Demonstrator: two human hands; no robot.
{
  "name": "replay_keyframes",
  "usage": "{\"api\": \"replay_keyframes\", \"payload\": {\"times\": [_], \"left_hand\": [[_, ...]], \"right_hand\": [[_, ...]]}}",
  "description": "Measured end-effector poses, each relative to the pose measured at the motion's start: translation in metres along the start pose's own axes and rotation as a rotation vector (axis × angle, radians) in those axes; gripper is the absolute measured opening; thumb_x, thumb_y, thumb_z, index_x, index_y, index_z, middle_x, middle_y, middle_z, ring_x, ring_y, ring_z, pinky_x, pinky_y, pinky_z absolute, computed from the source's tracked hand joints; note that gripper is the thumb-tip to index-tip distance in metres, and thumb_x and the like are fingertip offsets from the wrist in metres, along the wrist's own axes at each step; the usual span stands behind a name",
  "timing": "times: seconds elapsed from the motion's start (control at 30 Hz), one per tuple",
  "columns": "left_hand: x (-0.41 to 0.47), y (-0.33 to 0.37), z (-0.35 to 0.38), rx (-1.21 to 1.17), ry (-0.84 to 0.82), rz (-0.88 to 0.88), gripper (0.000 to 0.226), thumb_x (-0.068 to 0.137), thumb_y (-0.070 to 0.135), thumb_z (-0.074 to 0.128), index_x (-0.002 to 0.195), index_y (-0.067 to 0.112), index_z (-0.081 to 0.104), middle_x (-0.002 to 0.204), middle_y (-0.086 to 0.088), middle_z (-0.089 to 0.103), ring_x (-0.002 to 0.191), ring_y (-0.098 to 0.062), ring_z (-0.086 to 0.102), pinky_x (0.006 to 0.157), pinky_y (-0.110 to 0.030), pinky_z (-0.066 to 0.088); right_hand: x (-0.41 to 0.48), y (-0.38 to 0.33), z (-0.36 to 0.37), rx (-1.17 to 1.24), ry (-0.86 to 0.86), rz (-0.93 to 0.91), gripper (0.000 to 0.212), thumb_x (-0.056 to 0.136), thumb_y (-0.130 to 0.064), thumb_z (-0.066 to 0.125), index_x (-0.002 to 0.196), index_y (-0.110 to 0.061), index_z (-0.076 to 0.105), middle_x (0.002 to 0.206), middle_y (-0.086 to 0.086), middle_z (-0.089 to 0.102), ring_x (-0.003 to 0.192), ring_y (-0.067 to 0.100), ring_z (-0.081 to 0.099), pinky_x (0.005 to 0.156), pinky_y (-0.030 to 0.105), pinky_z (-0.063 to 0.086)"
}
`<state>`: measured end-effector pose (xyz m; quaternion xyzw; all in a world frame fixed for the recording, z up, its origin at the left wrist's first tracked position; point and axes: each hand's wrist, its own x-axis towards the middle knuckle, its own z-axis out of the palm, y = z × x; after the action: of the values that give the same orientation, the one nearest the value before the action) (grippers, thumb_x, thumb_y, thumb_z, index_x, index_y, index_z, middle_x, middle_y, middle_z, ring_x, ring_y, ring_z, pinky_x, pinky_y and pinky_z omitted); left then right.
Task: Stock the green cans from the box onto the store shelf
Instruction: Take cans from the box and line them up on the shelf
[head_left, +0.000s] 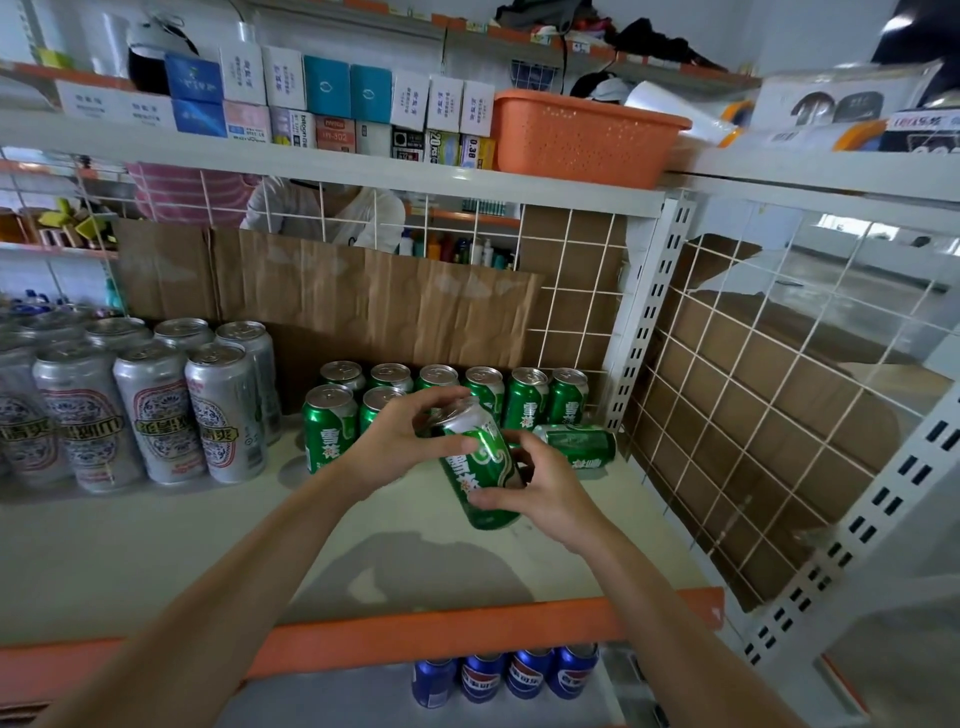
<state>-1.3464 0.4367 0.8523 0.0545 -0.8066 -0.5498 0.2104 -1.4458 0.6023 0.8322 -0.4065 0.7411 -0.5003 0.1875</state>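
Observation:
Both my hands hold one green can (480, 465) tilted above the white shelf (156, 561). My left hand (410, 434) grips its silver top end, and my right hand (540, 486) curls round its lower body. Behind it, several green cans (522, 400) stand upright in two rows against the cardboard backing. Another green can (576, 444) lies on its side at the right, near the wire grid. The box is not in view.
Several tall silver cans (156, 410) stand at the shelf's left. A wire grid side panel (753, 415) closes the right end. An orange basket (582, 135) sits on the shelf above. Blue cans (504, 675) stand on the shelf below the orange edge (467, 629).

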Motion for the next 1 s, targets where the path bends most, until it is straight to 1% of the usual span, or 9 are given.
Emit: {"api": "replay_keyframes", "payload": {"times": [0.07,0.23,0.33,0.43,0.57,0.63,0.77,0.87,1.0], "left_hand": [[-0.003,-0.002,0.004,-0.104,0.036,-0.014,0.059,0.068,0.027,0.075,0.123,0.022,0.055,0.118,0.010,0.062,0.111,-0.002,0.058,0.092,-0.017,0.047],[-0.009,-0.009,0.021,-0.397,0.132,-0.056,0.048,0.070,0.015,0.078,0.114,0.017,0.058,0.106,-0.003,0.069,0.097,-0.013,0.067,0.081,-0.023,0.054],[-0.009,-0.012,0.027,-0.448,0.158,-0.062,0.039,0.067,0.021,0.073,0.105,0.016,0.062,0.096,0.000,0.072,0.092,-0.015,0.067,0.080,-0.024,0.054],[-0.009,-0.012,0.029,-0.430,0.170,-0.057,0.050,0.060,0.033,0.076,0.104,0.014,0.063,0.095,-0.002,0.071,0.092,-0.017,0.067,0.083,-0.028,0.054],[-0.009,-0.013,0.028,-0.387,0.228,-0.059,0.058,0.054,0.040,0.077,0.104,0.014,0.063,0.096,-0.005,0.072,0.092,-0.019,0.068,0.085,-0.032,0.054],[-0.008,-0.013,0.027,-0.355,0.278,-0.072,0.054,0.055,0.035,0.081,0.102,0.016,0.064,0.094,-0.004,0.072,0.091,-0.018,0.068,0.083,-0.031,0.054],[-0.006,-0.008,0.029,-0.259,0.361,-0.074,0.042,0.066,0.018,0.083,0.102,0.013,0.062,0.088,0.001,0.071,0.082,-0.009,0.067,0.076,-0.021,0.054],[-0.006,-0.003,0.032,-0.167,0.392,-0.042,0.031,0.070,0.014,0.080,0.088,0.027,0.059,0.082,0.007,0.069,0.070,0.004,0.065,0.065,-0.011,0.050],[-0.007,0.000,0.035,-0.072,0.436,-0.044,0.040,0.065,0.022,0.084,0.097,0.021,0.060,0.086,0.006,0.070,0.080,-0.007,0.067,0.077,-0.027,0.055]], "right_hand": [[0.000,0.005,0.004,0.087,0.031,0.007,0.059,0.064,-0.018,0.086,0.115,-0.021,0.055,0.105,-0.004,0.066,0.095,0.006,0.063,0.077,0.019,0.052],[0.000,0.010,0.013,0.254,0.085,0.023,0.053,0.067,-0.013,0.083,0.113,-0.017,0.058,0.104,0.008,0.069,0.096,0.022,0.066,0.085,0.037,0.055],[-0.001,0.010,0.018,0.348,0.087,0.029,0.047,0.070,-0.006,0.080,0.110,-0.017,0.058,0.098,0.007,0.069,0.088,0.016,0.068,0.074,0.029,0.056],[-0.002,0.013,0.024,0.397,0.105,0.032,0.055,0.063,-0.019,0.081,0.113,-0.015,0.057,0.102,0.008,0.069,0.092,0.018,0.068,0.075,0.028,0.055],[-0.004,0.014,0.026,0.337,0.095,0.000,0.048,0.069,-0.020,0.080,0.112,-0.021,0.059,0.105,0.003,0.069,0.098,0.016,0.066,0.082,0.029,0.054],[-0.004,0.012,0.024,0.261,0.104,-0.034,0.046,0.073,-0.019,0.080,0.113,-0.026,0.057,0.106,-0.001,0.068,0.098,0.009,0.065,0.083,0.024,0.052],[-0.006,0.011,0.025,0.169,0.147,-0.061,0.069,0.067,-0.035,0.083,0.127,-0.023,0.051,0.115,-0.005,0.064,0.108,0.008,0.060,0.092,0.029,0.050],[-0.008,0.010,0.028,0.123,0.152,-0.061,0.063,0.070,-0.027,0.082,0.124,-0.023,0.051,0.112,-0.007,0.064,0.102,0.000,0.060,0.088,0.020,0.050],[-0.007,0.009,0.030,0.122,0.185,-0.056,0.057,0.071,-0.019,0.081,0.120,-0.020,0.053,0.104,-0.011,0.065,0.092,-0.007,0.060,0.079,0.011,0.048]]}}
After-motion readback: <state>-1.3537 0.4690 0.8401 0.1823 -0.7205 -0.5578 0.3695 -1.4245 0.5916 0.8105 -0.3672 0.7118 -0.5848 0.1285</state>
